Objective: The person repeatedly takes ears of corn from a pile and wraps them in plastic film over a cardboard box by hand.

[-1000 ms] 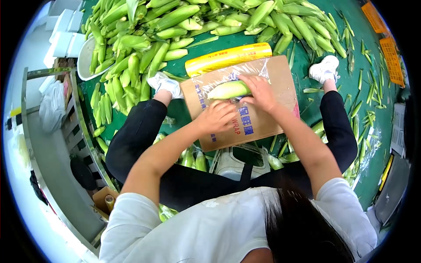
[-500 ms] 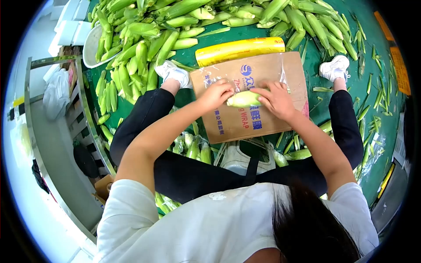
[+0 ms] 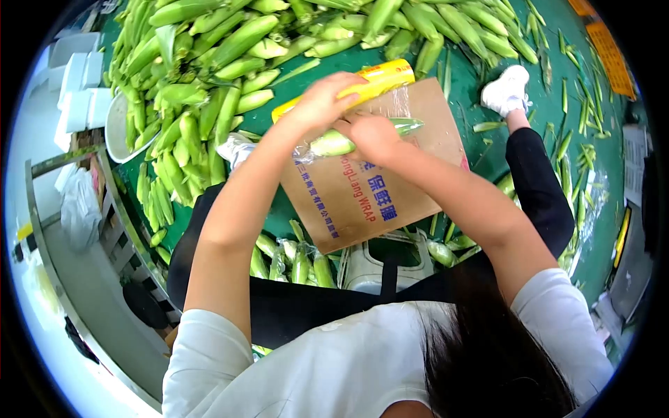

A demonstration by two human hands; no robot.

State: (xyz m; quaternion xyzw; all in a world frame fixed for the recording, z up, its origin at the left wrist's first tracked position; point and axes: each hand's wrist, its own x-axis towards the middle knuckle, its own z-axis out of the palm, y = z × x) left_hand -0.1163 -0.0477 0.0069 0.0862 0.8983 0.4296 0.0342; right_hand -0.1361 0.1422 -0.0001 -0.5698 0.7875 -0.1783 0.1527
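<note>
Over cardboard, the corn looks pale green.

I look through one head-worn, wide lens above and behind the fingers, facing forward and steeply down, close enough that the white shirt looms nearer than the fingers, the corn pile beyond them.

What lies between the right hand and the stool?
Brown cardboard with printed lettering lies between the right hand and the stool, in the head view.
</note>
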